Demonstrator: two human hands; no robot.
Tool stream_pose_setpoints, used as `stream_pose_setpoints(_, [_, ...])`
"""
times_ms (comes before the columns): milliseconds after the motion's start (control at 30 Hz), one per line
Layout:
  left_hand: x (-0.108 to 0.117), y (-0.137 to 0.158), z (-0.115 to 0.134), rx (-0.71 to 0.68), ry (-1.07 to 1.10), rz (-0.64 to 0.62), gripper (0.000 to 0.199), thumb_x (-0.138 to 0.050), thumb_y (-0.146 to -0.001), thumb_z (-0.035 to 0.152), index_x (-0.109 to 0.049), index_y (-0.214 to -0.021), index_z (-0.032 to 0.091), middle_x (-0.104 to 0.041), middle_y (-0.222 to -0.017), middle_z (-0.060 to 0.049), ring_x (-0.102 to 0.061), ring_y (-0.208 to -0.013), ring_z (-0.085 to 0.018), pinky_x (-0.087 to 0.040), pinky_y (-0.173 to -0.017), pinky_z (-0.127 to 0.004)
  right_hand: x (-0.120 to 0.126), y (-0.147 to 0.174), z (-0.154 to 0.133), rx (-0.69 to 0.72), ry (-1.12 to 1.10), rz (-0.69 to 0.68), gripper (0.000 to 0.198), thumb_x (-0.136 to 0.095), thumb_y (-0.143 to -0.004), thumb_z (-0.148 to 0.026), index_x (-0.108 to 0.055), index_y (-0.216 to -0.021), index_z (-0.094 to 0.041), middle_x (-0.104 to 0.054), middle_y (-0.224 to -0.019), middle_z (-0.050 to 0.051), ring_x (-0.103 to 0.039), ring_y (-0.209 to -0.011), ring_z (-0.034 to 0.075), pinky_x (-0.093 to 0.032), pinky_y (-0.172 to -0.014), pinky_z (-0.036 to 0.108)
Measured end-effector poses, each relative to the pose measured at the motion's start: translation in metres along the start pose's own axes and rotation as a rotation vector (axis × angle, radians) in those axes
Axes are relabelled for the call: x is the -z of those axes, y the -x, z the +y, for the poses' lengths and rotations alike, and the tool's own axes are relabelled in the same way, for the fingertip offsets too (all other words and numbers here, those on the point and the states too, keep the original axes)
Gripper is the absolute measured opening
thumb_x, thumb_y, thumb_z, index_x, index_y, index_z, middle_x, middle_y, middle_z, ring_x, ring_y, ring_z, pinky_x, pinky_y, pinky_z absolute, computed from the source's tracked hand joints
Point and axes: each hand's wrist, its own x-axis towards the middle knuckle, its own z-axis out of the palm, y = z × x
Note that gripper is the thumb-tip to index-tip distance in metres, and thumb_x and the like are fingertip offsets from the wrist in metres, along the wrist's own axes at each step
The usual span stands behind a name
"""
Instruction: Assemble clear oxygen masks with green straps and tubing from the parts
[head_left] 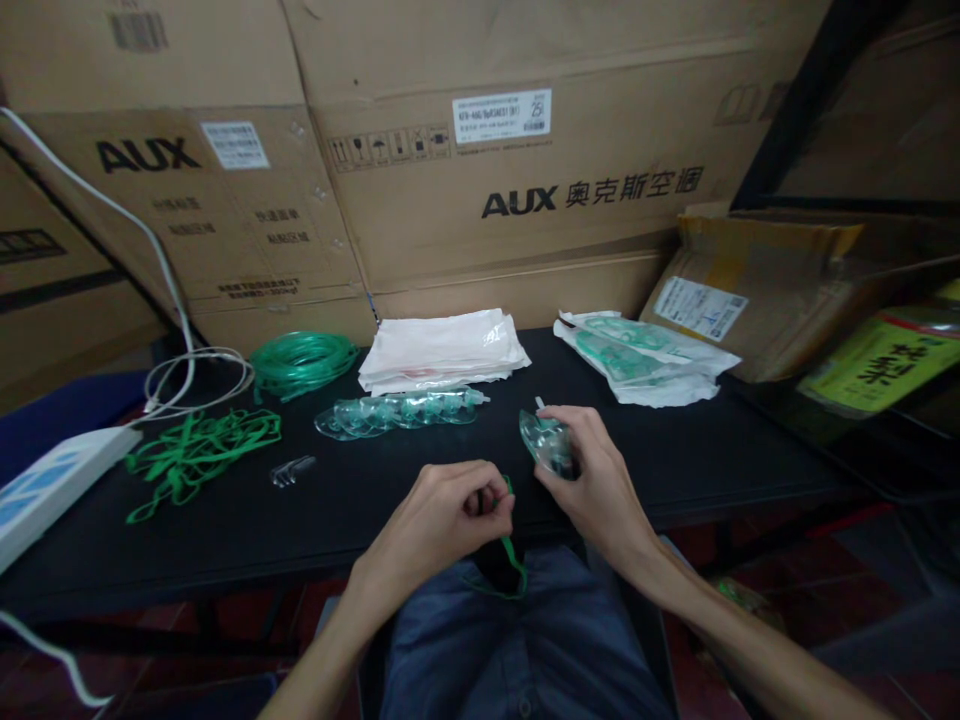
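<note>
The left hand (457, 505) has its grip pinched on a thin green strap (519, 570), which hangs in a loop over the lap. The right hand (596, 470) has its grip around a clear mask (546, 440), with thumb and fingers on its sides. The mask is at the front part of the black table (225, 530), just right of a row of clear masks (401, 412). The step looks to be one of getting a strap and a mask ready, one in each hand, and the two do not seem joined. I think the next move calls for a soft hold on the mask, since it looks thin and bendy, and a firm pinch so the strap does not slip. Some bits are hard to see. The left fingers hide the top of the strap, and its low part is hard to follow against the dark clothes, so I can't tell if it touches them. The right fingers cover much of the mask. I can't tell if the mask rests on the table. The small clear pieces (292, 471) by the pile of green straps (206, 450) are too tiny to make out. The white power strip (67, 480) is cut off at the left edge.
</note>
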Motion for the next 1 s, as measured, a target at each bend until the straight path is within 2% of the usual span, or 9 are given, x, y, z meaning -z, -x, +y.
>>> stream_pose_setpoints(167, [-0.002, 0.000, 0.001, 0.040, 0.099, 0.074, 0.012, -0.068, -0.091, 0.019, -0.072, -0.081, 0.017, -0.063, -0.066, 0.004, -0.048, -0.054, -0.007, -0.036, -0.052, -0.017, 0.002, 0.000, 0.007, -0.072, -0.048, 0.007, 0.041, -0.064, -0.081, -0.014, -0.060, -0.120, -0.024, -0.061, -0.118, 0.009, -0.068, -0.106, 0.028, -0.057, -0.089, 0.041])
stream_pose_setpoints(333, [0.012, 0.001, 0.004, 0.223, 0.265, 0.193, 0.015, -0.072, -0.091, 0.031, -0.076, -0.088, 0.016, -0.071, -0.068, 0.000, -0.058, -0.049, -0.008, -0.044, -0.047, -0.017, 0.000, 0.003, 0.013, -0.084, -0.120, -0.028, 0.041, -0.066, -0.084, -0.017, -0.060, -0.123, -0.028, -0.061, -0.123, 0.008, -0.068, -0.109, 0.028, -0.056, -0.091, 0.040])
stream_pose_setpoints(433, [0.045, 0.007, 0.005, 0.268, 0.268, 0.370, 0.018, -0.073, -0.089, 0.034, -0.076, -0.091, 0.017, -0.073, -0.070, 0.000, -0.065, -0.054, -0.011, -0.050, -0.051, -0.019, 0.000, 0.004, 0.017, -0.062, -0.126, -0.038, 0.040, -0.066, -0.084, -0.017, -0.061, -0.123, -0.028, -0.061, -0.123, 0.008, -0.068, -0.111, 0.028, -0.057, -0.090, 0.038])
stream_pose_setpoints(600, [0.131, 0.036, -0.004, 0.274, -0.013, 0.949, 0.024, -0.075, -0.087, 0.040, -0.076, -0.096, 0.017, -0.076, -0.082, -0.001, -0.065, -0.062, -0.013, -0.053, -0.058, -0.022, 0.000, 0.004, 0.017, -0.046, -0.113, -0.054, 0.041, -0.065, -0.085, -0.018, -0.061, -0.124, -0.027, -0.062, -0.123, 0.009, -0.068, -0.110, 0.029, -0.057, -0.089, 0.039])
stream_pose_setpoints(633, [0.147, 0.044, -0.009, 0.313, -0.088, 1.053, 0.027, -0.075, -0.086, 0.041, -0.076, -0.097, 0.017, -0.076, -0.083, -0.001, -0.065, -0.064, -0.014, -0.054, -0.061, -0.024, 0.000, 0.004, 0.016, -0.045, -0.104, -0.058, 0.041, -0.065, -0.084, -0.018, -0.061, -0.124, -0.027, -0.062, -0.123, 0.009, -0.068, -0.109, 0.028, -0.057, -0.089, 0.039])
stream_pose_setpoints(700, [0.174, 0.060, -0.023, 0.517, -0.231, 1.135, 0.032, -0.074, -0.085, 0.046, -0.075, -0.101, 0.019, -0.077, -0.088, -0.001, -0.069, -0.071, -0.017, -0.056, -0.067, -0.028, 0.000, 0.003, 0.015, -0.037, -0.085, -0.058, 0.042, -0.064, -0.084, -0.017, -0.061, -0.124, -0.028, -0.063, -0.122, 0.008, -0.068, -0.107, 0.028, -0.057, -0.088, 0.039])
stream_pose_setpoints(767, [0.193, 0.074, -0.041, 0.663, -0.324, 1.103, 0.035, -0.071, -0.087, 0.050, -0.075, -0.100, 0.019, -0.076, -0.081, -0.001, -0.071, -0.073, -0.022, -0.055, -0.066, -0.032, 0.000, 0.003, 0.014, -0.029, -0.077, -0.059, 0.042, -0.064, -0.083, -0.016, -0.062, -0.124, -0.028, -0.063, -0.121, 0.008, -0.068, -0.105, 0.027, -0.057, -0.085, 0.037])
stream_pose_setpoints(867, [0.206, 0.088, -0.073, 0.866, -0.595, 0.864, 0.039, -0.063, -0.091, 0.051, -0.076, -0.106, 0.018, -0.074, -0.075, -0.003, -0.073, -0.080, -0.032, -0.053, -0.071, -0.040, 0.000, 0.003, 0.014, -0.023, -0.080, -0.062, 0.044, -0.064, -0.081, -0.015, -0.062, -0.123, -0.028, -0.063, -0.119, 0.007, -0.067, -0.105, 0.027, -0.057, -0.086, 0.037])
stream_pose_setpoints(1000, [0.203, 0.089, -0.106, 0.850, -0.775, 0.732, 0.063, -0.055, -0.093, 0.058, -0.067, -0.130, 0.009, -0.074, -0.111, -0.018, -0.065, -0.112, -0.045, -0.050, -0.091, -0.054, -0.001, 0.003, 0.016, -0.042, -0.145, -0.102, 0.043, -0.065, -0.084, -0.016, -0.061, -0.125, -0.029, -0.062, -0.122, 0.007, -0.069, -0.105, 0.026, -0.058, -0.086, 0.037])
